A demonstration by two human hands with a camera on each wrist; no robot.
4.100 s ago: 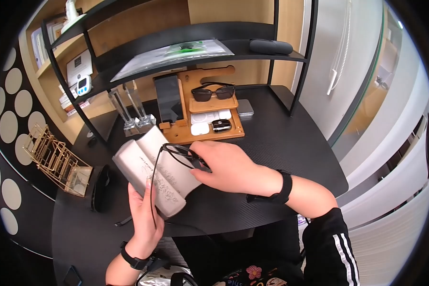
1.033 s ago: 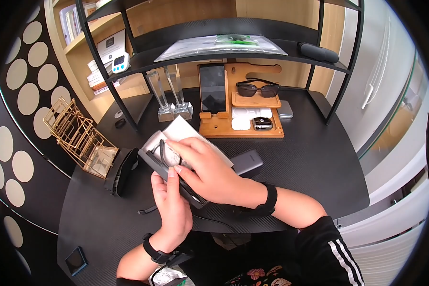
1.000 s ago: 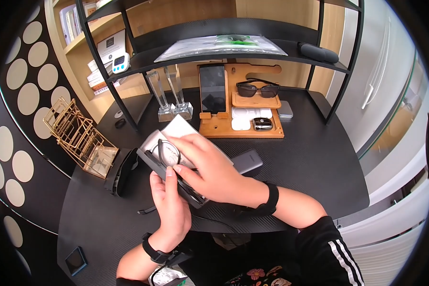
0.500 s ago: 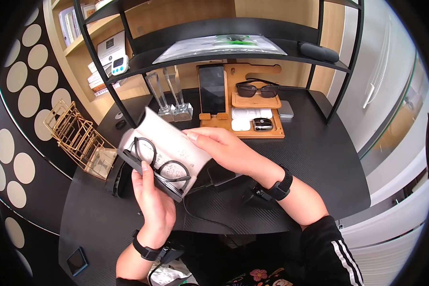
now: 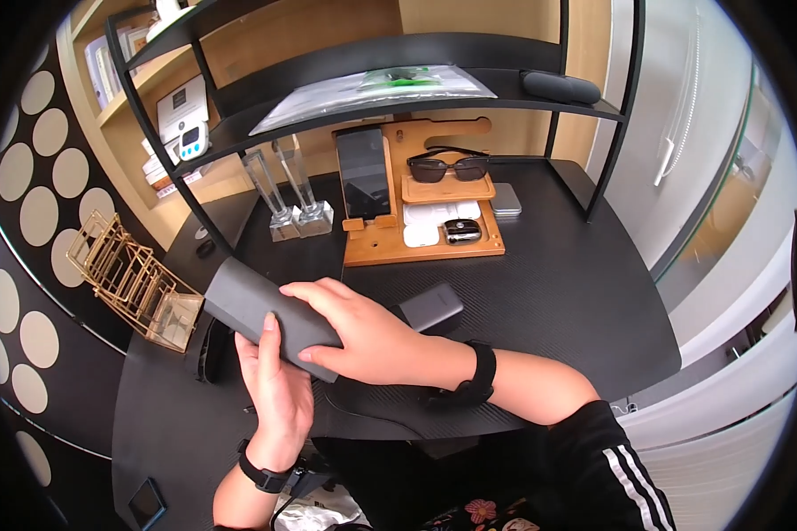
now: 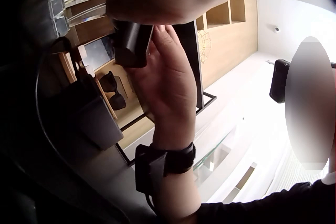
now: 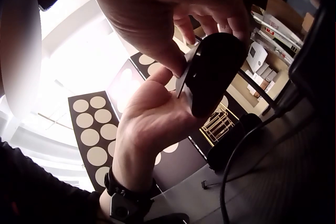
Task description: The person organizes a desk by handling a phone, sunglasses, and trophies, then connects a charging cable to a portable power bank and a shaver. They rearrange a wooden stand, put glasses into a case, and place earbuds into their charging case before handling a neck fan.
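Note:
In the head view, a dark grey glasses case (image 5: pixel 243 296) is held closed over the desk, its pale lining out of sight. My left hand (image 5: pixel 276 389) grips it from below, with the thumb lying along its near side. Across the right end of the lid my right hand (image 5: pixel 367 336) holds the case between thumb and fingers. The right wrist view shows the case (image 7: pixel 218 74) end-on and dark, between both hands, with a thin gap along its edge. The eyeglasses are hidden.
Behind the hands stands a wooden organizer (image 5: pixel 425 252) with sunglasses (image 5: pixel 447 168) and a phone (image 5: pixel 363 173). A grey rectangular block (image 5: pixel 432 308) lies right of the case. Crystal trophies (image 5: pixel 301 217) and a gold wire rack (image 5: pixel 142 283) stand left. A cable (image 5: pixel 363 413) crosses the front.
The eyeglasses were folded and laid into the open case. Its lid has since swung shut over them, and my right hand has moved from the lid's edge onto its top.

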